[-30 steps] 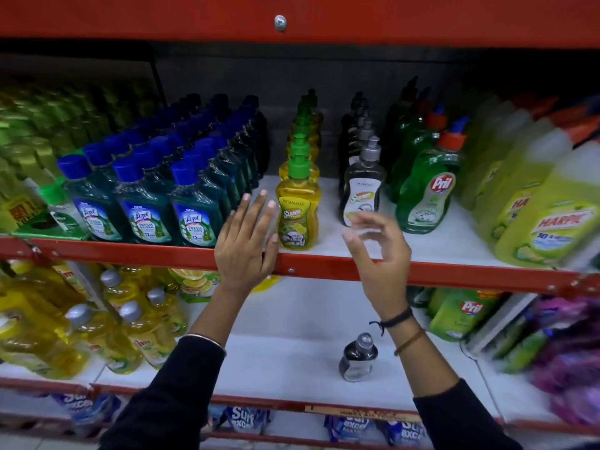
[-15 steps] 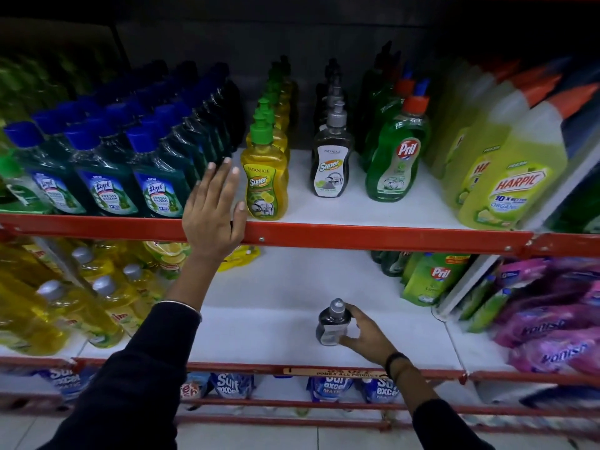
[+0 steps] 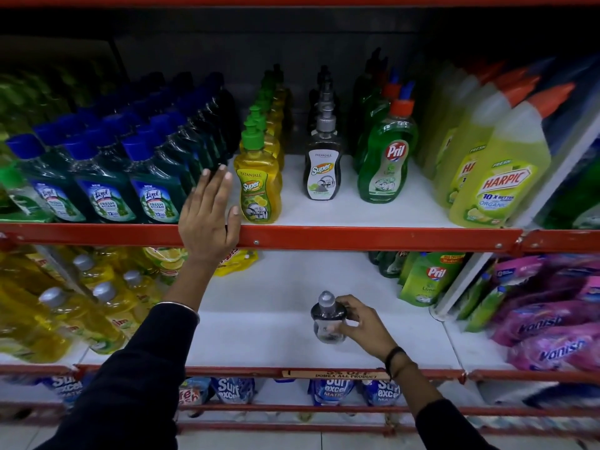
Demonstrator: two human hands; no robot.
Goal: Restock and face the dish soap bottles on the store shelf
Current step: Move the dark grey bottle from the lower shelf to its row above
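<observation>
A lone dark grey pump bottle (image 3: 325, 323) stands on the white lower shelf (image 3: 259, 336), and my right hand (image 3: 360, 323) is wrapped around its right side. On the upper shelf (image 3: 324, 212) a row of the same dark Super bottles (image 3: 323, 170) runs front to back, between a row of yellow Super bottles (image 3: 258, 186) and green Pril bottles (image 3: 386, 164). My left hand (image 3: 207, 219) rests flat and open on the red shelf rail (image 3: 373, 238), just left of the front yellow bottle.
Blue-capped Lizol bottles (image 3: 152, 186) fill the upper shelf's left, Harpic bottles (image 3: 500, 180) its right. On the lower shelf are yellow bottles (image 3: 74, 306) left, Pril pouches (image 3: 428, 277) and pink Vanish packs (image 3: 552, 323) right. Surf Excel pouches (image 3: 230, 389) sit below.
My right hand dropped from the upper shelf's front edge to the lower shelf and took hold of the lone dark bottle. My left hand stayed on the rail.
</observation>
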